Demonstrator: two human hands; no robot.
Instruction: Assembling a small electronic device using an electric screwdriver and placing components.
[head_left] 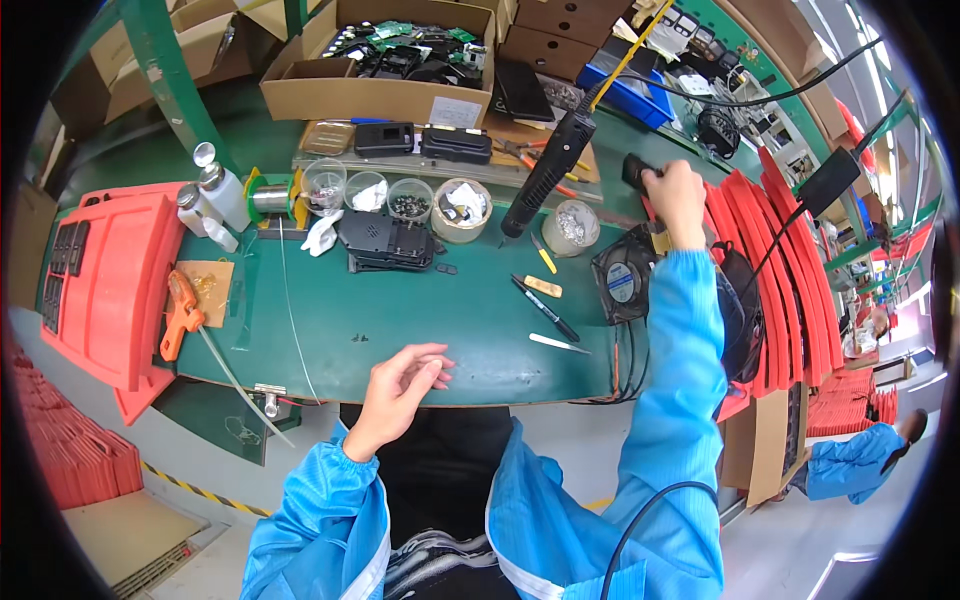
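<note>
My left hand (398, 392) is at the front edge of the green work mat (420, 335). Its fingers are curled together against the thumb, and what they hold, if anything, is hidden. Stretched out to the far right, my right hand (676, 200) grips a small black plastic part (636, 173) by its end, beside a stack of red trays (775, 280). Below that hand stands a black fan (624, 281). Between the hands lie a black marker (545, 308), white tweezers (559, 343) and a tan block (543, 286). A black device housing (388, 242) sits farther back.
An electric screwdriver (548, 172) hangs over the mat. Cups of small parts (409, 203) line the back, before a carton of circuit boards (375, 95). At left are an orange glue gun (182, 315), a solder spool (270, 197), bottles (222, 192) and red trays (125, 280).
</note>
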